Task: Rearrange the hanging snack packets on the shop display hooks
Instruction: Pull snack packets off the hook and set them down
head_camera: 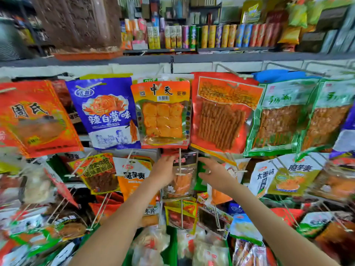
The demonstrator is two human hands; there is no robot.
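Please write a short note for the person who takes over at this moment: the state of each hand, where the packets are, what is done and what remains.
Left hand: open, fingers against the left edge of the dark-topped packet.
Right hand: open, fingers spread, just right of that packet, holding nothing.
The packet hangs on its hook in the second row, below the orange tofu packet.
Done: nothing visible; no packet is in hand.
Left: probably grip this packet, slide it off and rehang it.

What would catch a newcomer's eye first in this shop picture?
The bright top row stands out: a purple snack packet left of centre, an orange bean-roll packet beside it. Below, the left hand and right hand reach either side of a dark packet on its hook.
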